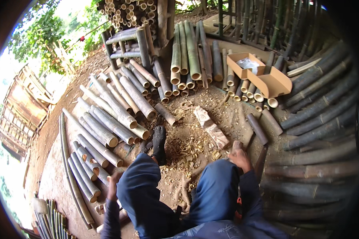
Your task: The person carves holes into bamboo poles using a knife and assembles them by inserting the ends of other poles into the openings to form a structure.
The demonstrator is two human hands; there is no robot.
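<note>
My left hand [113,185] is low beside my left knee, next to the end of a notched bamboo length [101,173]. The knee partly hides its fingers, so whether it grips that piece is unclear. Just beyond my right knee, my right hand [240,158] is closed, its fingers curled round something brownish that I cannot make out. Close to its right a dark, flat, blade-like piece [261,163] slants down. Ahead of this hand a pale, rough wood block [210,126] lies on the ground among bamboo shavings [187,153].
Cut bamboo lengths [107,99] lie fanned out on the left. Dark poles [323,107] are stacked along the right. An open cardboard box [271,81] sits on upright-ended bamboo at the back right. A bamboo bench [125,46] stands farther back. My foot [159,143] rests among the shavings.
</note>
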